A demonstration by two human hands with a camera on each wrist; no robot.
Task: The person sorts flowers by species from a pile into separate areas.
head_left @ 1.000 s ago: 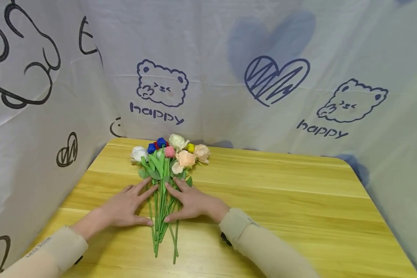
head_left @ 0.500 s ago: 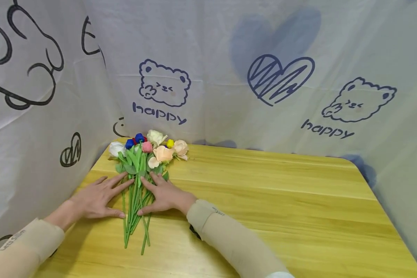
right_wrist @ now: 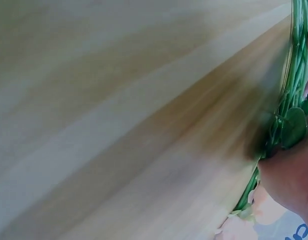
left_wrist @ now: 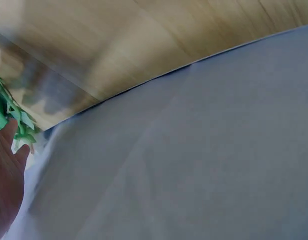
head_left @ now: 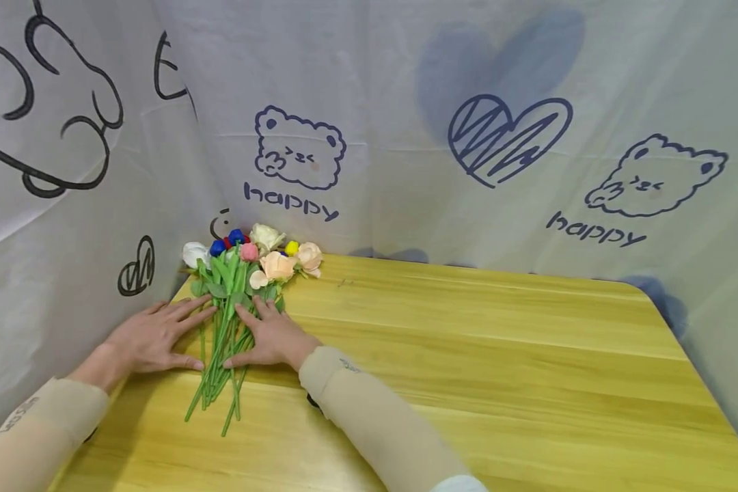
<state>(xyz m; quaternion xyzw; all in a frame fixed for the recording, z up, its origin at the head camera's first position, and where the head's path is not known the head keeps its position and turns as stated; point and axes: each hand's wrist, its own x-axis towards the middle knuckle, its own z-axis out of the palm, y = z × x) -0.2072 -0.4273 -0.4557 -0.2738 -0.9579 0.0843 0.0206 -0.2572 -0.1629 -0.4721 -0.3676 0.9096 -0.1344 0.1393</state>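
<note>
A bunch of artificial flowers (head_left: 277,266) lies at the far left of the table, with white, peach, pink, blue, red and yellow heads toward the back wall. Its green stems (head_left: 212,383) point toward the person and cross one another. The left hand (head_left: 154,338) lies along the left side of the stems, its fingers spread and fairly straight. On the other side, the right hand (head_left: 273,338) touches the stems with spread fingers and thumb. In the right wrist view, part of that hand (right_wrist: 288,180) is against the stems and a leaf. The left wrist view catches only the edge of the left hand (left_wrist: 9,185).
The wooden table (head_left: 467,355) extends broadly to the right. A white cloth (head_left: 381,102) printed with bears and hearts hangs behind it, and more cloth (head_left: 74,260) hugs the left edge near the left hand and flowers.
Both hands and the bunch between them have moved left across the table, to near its left edge. The stem ends now slant more to the left. The head view has turned slightly.
</note>
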